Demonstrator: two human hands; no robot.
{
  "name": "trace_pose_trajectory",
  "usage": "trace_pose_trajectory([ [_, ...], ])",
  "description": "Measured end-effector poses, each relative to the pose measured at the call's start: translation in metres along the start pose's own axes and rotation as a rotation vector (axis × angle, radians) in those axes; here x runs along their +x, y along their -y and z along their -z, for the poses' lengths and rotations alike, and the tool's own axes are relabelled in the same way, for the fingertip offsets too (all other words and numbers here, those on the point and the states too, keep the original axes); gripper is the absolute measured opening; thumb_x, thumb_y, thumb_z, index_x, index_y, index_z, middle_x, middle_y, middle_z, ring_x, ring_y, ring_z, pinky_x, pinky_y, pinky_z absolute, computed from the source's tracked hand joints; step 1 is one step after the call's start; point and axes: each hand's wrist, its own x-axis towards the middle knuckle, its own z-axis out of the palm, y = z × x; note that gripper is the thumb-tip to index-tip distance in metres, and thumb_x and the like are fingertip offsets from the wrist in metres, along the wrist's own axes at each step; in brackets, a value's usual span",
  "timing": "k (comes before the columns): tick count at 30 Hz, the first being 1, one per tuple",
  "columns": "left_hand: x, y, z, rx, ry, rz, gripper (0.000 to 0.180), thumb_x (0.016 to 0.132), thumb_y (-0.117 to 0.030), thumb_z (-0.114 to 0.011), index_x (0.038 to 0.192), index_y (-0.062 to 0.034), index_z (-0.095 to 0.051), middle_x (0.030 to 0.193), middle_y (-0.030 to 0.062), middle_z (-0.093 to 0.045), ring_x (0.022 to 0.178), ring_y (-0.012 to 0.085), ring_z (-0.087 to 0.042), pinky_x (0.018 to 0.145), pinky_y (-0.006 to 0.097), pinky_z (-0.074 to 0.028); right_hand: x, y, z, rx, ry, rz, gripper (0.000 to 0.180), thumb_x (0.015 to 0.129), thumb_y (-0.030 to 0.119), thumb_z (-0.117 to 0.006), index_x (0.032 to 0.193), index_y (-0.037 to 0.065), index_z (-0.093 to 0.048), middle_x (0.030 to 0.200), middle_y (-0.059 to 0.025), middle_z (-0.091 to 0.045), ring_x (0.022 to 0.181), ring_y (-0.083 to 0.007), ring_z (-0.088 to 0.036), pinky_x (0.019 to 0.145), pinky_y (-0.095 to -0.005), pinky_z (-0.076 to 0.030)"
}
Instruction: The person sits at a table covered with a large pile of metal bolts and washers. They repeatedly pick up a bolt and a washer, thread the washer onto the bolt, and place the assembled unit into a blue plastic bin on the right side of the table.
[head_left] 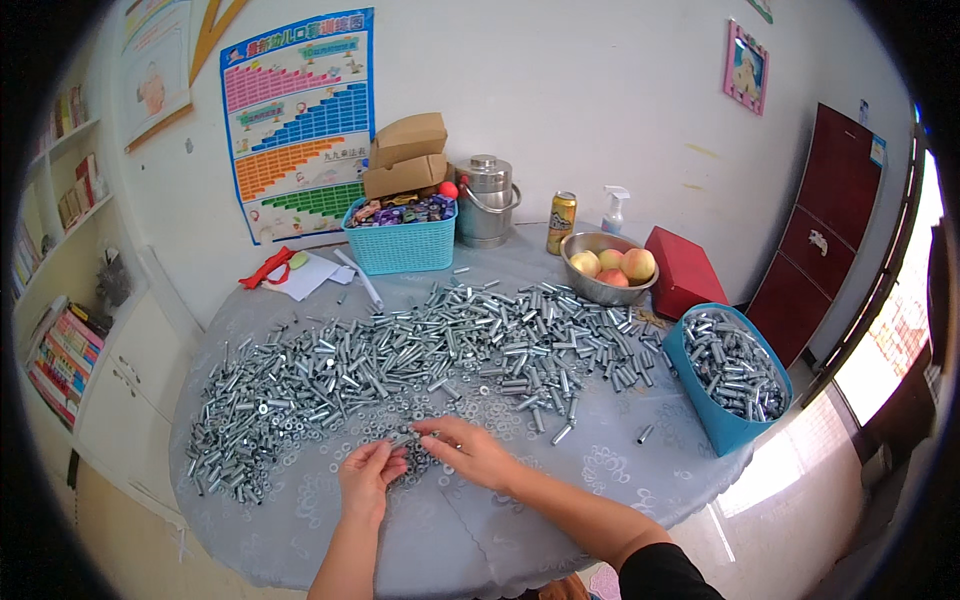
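- My left hand (pixel 368 472) and my right hand (pixel 470 452) met over the round grey table (pixel 300 520).
- Between my fingertips was a small shiny silver metal bolt (pixel 412 437); both hands pinched it, fingers curled in.
- A big pile of silver bolts and washers (pixel 420 350) lay just past my hands.
- The blue bin full of bolts (pixel 730 375) sat far off, on my right.
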Motion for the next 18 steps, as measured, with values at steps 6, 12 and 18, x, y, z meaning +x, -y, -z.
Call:
trace_pose_trajectory([
  [6, 0.002, 0.003, 0.0, 0.027, -0.036, 0.008, 0.015, 0.084, -0.006, -0.058, 0.095, 0.0039, -0.058, 0.083, 0.0155, -0.064, 0.066, 0.0173, -0.063, 0.06, 0.027, -0.055, -0.002, -0.003, 0.003, -0.047, 0.034, -0.118, 0.028, 0.09, 0.026, -0.053, 0.107, 0.004, -0.059, 0.084, -0.0085, -0.063, 0.072, -0.0162, -0.057, 0.065, -0.0292, -0.047],
  [12, 0.001, 0.003, -0.001, 0.038, -0.033, 0.001, 0.015, 0.084, -0.006, -0.058, 0.096, 0.0037, -0.058, 0.083, 0.0149, -0.064, 0.067, 0.017, -0.062, 0.06, 0.026, -0.054, -0.001, -0.005, 0.004, -0.1, 0.02, -0.048, 0.028, 0.089, 0.025, -0.054, 0.104, 0.003, -0.06, 0.083, -0.0102, -0.063, 0.07, -0.0196, -0.058, 0.064, -0.0303, -0.047],
  [18, 0.0, 0.002, -0.004, 0.103, -0.016, -0.013, 0.013, 0.084, -0.004, -0.057, 0.095, 0.0041, -0.059, 0.081, 0.0142, -0.063, 0.068, 0.0176, -0.063, 0.059, 0.027, -0.055, -0.001, -0.011, 0.0, -0.021, -0.006, -0.059, 0.024, 0.088, 0.022, -0.055, 0.099, 0.002, -0.06, 0.079, -0.0066, -0.063, 0.068, -0.017, -0.058, 0.063, -0.0288, -0.047],
])
